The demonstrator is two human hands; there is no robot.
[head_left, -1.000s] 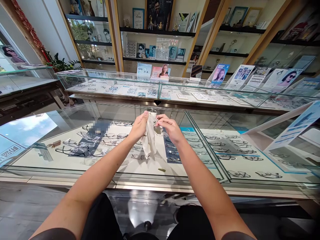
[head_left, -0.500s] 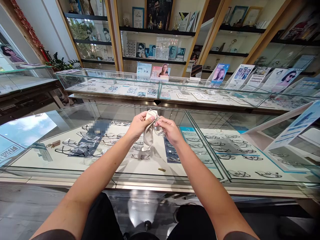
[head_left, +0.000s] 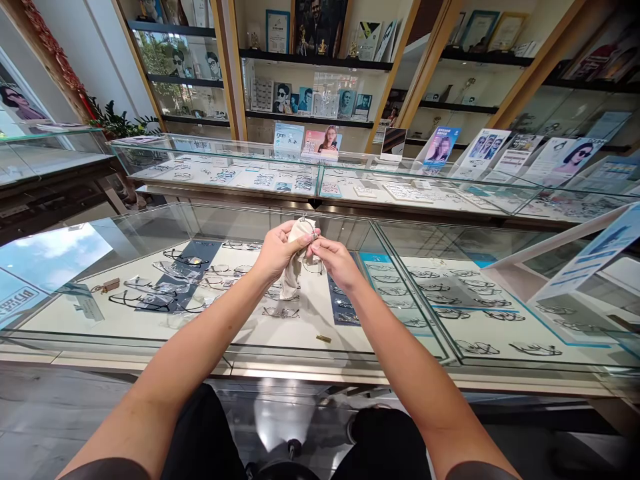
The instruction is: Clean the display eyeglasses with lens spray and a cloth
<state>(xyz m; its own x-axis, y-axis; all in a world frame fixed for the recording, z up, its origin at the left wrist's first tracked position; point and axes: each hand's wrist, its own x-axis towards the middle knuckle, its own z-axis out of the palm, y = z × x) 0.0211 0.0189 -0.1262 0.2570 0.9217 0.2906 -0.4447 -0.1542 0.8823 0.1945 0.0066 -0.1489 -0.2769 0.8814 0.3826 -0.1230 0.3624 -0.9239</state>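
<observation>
My left hand (head_left: 275, 252) is closed on a beige cleaning cloth (head_left: 291, 273) that hangs down below it. The cloth's upper end is wrapped over part of a thin-framed pair of glasses (head_left: 313, 259). My right hand (head_left: 336, 261) pinches the glasses from the right side. Both hands are held together in the air above the glass display counter (head_left: 150, 347). Several pairs of glasses (head_left: 150, 300) lie on trays inside the counter below.
A second glass counter (head_left: 320, 175) runs behind, with brochures and small posters (head_left: 440, 148) standing on it. Wall shelves (head_left: 310, 67) hold framed pictures and trophies. A slanted sign (head_left: 590, 257) stands at the right. A small brass piece (head_left: 323, 339) lies on the near counter.
My left hand has gathered the cloth higher over the glasses, so less cloth hangs down. Both hands have stayed in nearly the same place.
</observation>
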